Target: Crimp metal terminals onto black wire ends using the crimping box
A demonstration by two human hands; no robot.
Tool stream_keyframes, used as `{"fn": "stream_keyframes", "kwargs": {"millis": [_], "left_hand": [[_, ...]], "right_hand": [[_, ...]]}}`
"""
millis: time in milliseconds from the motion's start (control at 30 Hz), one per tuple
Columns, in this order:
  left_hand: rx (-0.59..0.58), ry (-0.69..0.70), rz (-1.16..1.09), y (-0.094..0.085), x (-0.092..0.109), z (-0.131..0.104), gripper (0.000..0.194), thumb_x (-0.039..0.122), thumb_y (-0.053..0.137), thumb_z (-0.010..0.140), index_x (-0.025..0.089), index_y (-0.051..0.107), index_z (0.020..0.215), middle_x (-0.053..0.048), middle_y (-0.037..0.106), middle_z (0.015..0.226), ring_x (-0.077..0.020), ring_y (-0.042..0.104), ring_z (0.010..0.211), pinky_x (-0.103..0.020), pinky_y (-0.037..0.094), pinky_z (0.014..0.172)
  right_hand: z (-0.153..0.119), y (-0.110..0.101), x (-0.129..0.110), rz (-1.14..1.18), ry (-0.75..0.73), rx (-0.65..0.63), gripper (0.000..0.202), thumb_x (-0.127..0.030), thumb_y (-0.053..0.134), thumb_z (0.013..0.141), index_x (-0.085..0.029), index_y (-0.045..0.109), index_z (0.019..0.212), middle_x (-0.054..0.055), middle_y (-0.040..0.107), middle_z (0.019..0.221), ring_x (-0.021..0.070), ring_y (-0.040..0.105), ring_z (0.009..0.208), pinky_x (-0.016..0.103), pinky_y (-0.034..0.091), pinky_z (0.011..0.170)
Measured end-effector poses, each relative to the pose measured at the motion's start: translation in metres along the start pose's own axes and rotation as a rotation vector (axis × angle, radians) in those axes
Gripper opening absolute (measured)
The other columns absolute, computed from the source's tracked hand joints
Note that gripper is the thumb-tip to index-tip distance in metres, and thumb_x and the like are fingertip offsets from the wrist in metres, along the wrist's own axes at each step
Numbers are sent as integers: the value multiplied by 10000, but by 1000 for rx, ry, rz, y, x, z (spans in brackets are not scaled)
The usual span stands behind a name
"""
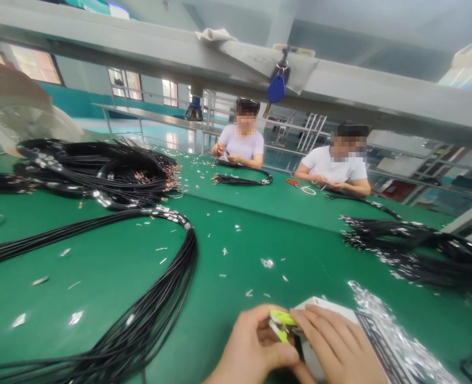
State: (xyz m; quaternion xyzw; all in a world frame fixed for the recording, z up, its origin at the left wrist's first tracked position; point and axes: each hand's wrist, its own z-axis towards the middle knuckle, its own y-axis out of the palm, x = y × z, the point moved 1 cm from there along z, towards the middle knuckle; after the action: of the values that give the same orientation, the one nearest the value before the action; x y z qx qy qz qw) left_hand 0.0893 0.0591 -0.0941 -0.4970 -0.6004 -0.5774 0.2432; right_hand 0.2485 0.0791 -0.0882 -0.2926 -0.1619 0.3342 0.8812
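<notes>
At the lower centre, my left hand point(255, 344) is closed around a small yellow-green item point(282, 320), whose exact kind I cannot make out. My right hand point(334, 341) lies close against it on the right, its thumb and fingertips touching the same item. Beneath and behind my right hand is a white box point(327, 304) with dark printing on its side. A strip of crinkled silvery pieces point(396, 325) runs beside the box. A loop of black cables point(180, 266) curves over the green table point(228, 325) to the left.
A big pile of black cables point(100, 170) sits at the left, another bundle point(420, 245) at the right. Two people point(244, 141) point(335, 165) sit across the table, near orange scissors point(292, 182). Blue-tagged keys point(276, 88) hang from a beam point(156, 53) overhead.
</notes>
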Motion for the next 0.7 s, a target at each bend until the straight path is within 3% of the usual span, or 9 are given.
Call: {"fn": "stream_keyframes", "kwargs": {"millis": [167,333,500,700], "left_hand": [[52,13,24,0,-6,2,360,194,688,616,36,588,923,-66,605,875,-48,539,766,-138,429,733],[72,26,213,3,-3,-4,224,128,606,631,68,611,846,1,557,777,-6,462,711,-106,365,673],[101,63,413,3,3,-7,182,132,561,669,98,612,840,21,558,785,2,448,724,-106,330,673],[111,94,372,4,4,-5,170,174,572,691,101,607,841,17,555,791,-4,447,736,-114,337,687]], "right_hand": [[7,0,-3,36,-21,-29,370,-420,333,965,-193,621,1012,-55,611,1002,65,532,993,264,343,939],[4,-6,6,119,-124,-88,268,-239,362,963,-191,615,1033,-73,615,991,29,538,965,266,340,964],[9,-10,10,140,-90,-154,309,-164,334,959,-192,624,1062,-53,610,923,15,520,916,245,330,949],[24,-15,9,148,-70,-200,309,-164,323,968,-192,620,1052,-48,599,906,-7,504,865,216,313,934]]}}
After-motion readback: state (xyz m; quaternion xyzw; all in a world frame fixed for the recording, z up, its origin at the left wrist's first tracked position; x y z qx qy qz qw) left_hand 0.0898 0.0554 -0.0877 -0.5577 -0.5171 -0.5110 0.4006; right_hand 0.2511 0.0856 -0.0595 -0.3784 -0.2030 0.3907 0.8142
